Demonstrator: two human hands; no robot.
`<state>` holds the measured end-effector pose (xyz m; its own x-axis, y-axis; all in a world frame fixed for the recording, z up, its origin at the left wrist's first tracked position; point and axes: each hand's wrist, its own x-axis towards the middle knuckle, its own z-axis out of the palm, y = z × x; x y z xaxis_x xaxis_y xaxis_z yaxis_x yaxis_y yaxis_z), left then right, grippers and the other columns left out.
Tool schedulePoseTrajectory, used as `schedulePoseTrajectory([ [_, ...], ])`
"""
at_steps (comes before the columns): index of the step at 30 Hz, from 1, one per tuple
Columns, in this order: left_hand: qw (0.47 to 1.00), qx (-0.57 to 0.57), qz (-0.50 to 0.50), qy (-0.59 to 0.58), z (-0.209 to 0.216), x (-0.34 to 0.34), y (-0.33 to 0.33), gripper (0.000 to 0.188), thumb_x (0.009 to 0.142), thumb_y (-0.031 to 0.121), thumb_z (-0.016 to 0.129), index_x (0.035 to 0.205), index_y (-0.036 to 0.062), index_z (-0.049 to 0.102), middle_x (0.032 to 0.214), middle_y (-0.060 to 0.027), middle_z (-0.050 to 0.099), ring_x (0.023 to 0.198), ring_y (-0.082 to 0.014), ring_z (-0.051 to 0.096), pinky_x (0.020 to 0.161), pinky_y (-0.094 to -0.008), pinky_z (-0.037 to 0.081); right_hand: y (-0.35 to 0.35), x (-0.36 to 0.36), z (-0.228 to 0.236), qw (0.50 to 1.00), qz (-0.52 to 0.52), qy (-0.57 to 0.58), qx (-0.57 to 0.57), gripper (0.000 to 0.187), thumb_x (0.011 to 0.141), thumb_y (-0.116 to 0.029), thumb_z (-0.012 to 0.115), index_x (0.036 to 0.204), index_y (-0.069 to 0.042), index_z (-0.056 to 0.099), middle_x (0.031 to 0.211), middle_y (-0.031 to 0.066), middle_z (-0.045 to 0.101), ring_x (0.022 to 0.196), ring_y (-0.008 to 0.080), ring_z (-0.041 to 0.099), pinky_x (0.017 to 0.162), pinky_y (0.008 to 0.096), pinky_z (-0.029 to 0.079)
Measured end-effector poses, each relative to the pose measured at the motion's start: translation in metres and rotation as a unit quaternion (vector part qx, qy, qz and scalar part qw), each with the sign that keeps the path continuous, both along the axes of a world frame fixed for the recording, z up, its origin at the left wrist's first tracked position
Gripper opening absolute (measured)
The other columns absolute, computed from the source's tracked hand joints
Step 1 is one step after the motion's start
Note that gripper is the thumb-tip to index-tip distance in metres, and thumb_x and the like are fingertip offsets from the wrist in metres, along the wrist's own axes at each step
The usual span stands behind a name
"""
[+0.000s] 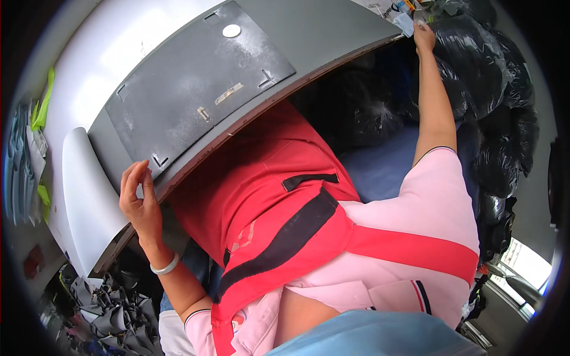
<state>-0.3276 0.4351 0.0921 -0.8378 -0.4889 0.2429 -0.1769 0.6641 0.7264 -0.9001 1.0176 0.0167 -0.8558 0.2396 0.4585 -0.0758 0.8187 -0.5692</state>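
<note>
My left hand [141, 202] is raised at the table's near left edge, its fingers curled in and the thumb close to the index fingertip. Anything between those tips is too small to make out. Beside it lies a worn dark grey mat [190, 83] with corner marks and strips of tape. A white round disc [231, 31] rests on the mat's far part. My right arm stretches to the table's far right end, where my right hand [424, 37] is closed among small items. What it grips is unclear; a pale blue piece [404, 24] is next to it.
A curled white sheet [95, 196] hangs over the grey table's [350, 29] left end. Black plastic bags [469, 65] are piled at the right. Grey scraps [119, 314] heap up at the lower left. Bluish cloth pieces [21, 166] hang at the far left.
</note>
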Motion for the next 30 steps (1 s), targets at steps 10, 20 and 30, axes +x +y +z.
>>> schedulePoseTrajectory([
  [10,0.998,-0.034,0.002,-0.045,0.010,-0.007,0.008,0.015,0.095,-0.001,0.064,0.108,-0.0010,0.071,0.104,-0.0100,0.069,0.094,-0.0177,0.065,0.084,-0.0286,0.051,0.006,-0.030,-0.039,0.943,-0.009,-0.238,0.233,0.069,0.095,-0.051,0.056,0.156,-0.028,0.036,0.156,0.0203,0.041,0.142,0.0398,0.041,0.114,0.0482,0.037],
  [20,0.999,-0.011,-0.014,-0.034,0.004,-0.021,0.021,0.015,0.096,-0.001,0.064,0.109,-0.0028,0.071,0.104,-0.0094,0.068,0.098,-0.0171,0.064,0.086,-0.0283,0.050,0.028,-0.039,-0.025,0.942,-0.009,-0.179,0.285,0.035,0.099,-0.039,0.055,0.115,-0.011,0.068,0.116,0.0227,0.069,0.111,0.0447,0.063,0.092,0.0518,0.050],
  [30,0.998,0.000,-0.018,-0.052,0.005,-0.019,0.025,0.017,0.096,-0.004,0.062,0.111,-0.0029,0.070,0.106,-0.0099,0.067,0.099,-0.0169,0.064,0.088,-0.0282,0.051,0.011,-0.058,-0.026,0.971,0.052,-0.049,0.228,0.030,0.096,-0.034,0.057,0.117,-0.019,0.071,0.114,0.0196,0.071,0.108,0.0434,0.065,0.091,0.0519,0.050],
])
